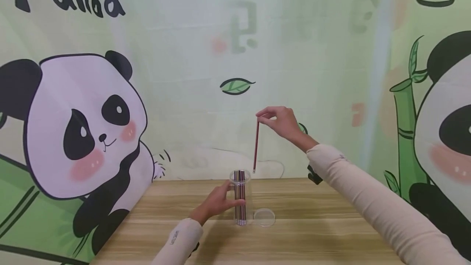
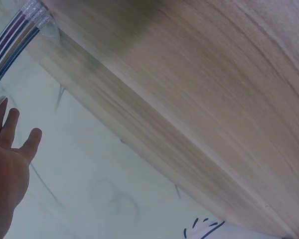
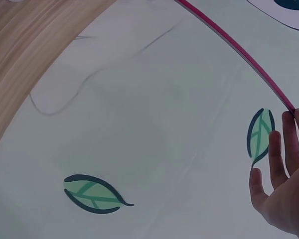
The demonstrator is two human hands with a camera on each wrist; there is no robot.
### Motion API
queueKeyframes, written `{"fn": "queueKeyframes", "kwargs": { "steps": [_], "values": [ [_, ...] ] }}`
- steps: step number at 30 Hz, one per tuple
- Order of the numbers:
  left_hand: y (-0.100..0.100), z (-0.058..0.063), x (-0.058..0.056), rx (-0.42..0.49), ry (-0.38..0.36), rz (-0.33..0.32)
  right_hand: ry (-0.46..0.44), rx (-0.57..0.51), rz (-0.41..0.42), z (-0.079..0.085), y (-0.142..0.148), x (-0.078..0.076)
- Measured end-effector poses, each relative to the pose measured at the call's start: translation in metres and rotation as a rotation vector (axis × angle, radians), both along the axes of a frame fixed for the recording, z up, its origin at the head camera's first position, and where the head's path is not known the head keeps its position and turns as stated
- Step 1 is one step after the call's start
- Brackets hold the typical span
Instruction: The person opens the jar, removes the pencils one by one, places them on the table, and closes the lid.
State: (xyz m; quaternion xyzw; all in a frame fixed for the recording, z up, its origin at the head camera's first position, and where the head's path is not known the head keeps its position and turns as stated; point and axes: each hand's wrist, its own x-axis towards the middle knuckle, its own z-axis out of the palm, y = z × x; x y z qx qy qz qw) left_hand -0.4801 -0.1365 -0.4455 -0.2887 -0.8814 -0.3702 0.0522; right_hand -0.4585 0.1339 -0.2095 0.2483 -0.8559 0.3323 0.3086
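Observation:
A red pencil (image 1: 256, 146) hangs nearly upright, its upper end pinched between the thumb and fingertips of my right hand (image 1: 282, 122). In the right wrist view the pencil (image 3: 244, 56) slants up away from the hand (image 3: 286, 196). Below and just left of the pencil's lower end stands a clear tube (image 1: 248, 193), upright and holding a bundle of pencils (image 1: 240, 212). My left hand (image 1: 219, 200) grips the tube from the left, thumb across its front. Part of that hand (image 2: 10, 169) shows in the left wrist view beside the bundled pencils (image 2: 14, 46).
A round clear lid (image 1: 265, 217) lies on the wooden table (image 1: 309, 224), close to the tube's right side. Behind the table hangs a pale green cloth (image 1: 184, 93) printed with pandas, leaves and bamboo.

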Motion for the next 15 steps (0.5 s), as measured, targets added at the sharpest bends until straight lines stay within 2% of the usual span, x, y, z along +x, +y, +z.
{"fn": "queueKeyframes", "kwargs": {
  "steps": [3, 6, 10, 15],
  "values": [
    [0.0, 0.0, 0.0, -0.002, -0.003, -0.002, -0.05, -0.004, -0.002, -0.006, 0.006, 0.001],
    [-0.001, 0.001, 0.0, 0.002, -0.005, -0.002, -0.078, 0.014, -0.004, -0.02, 0.013, -0.002],
    [-0.002, 0.001, -0.001, 0.001, 0.0, -0.008, -0.096, 0.058, -0.004, -0.05, 0.023, -0.006],
    [-0.002, 0.0, -0.002, -0.008, 0.012, -0.01, -0.179, 0.094, 0.027, -0.089, 0.036, -0.01]
  ]
}}
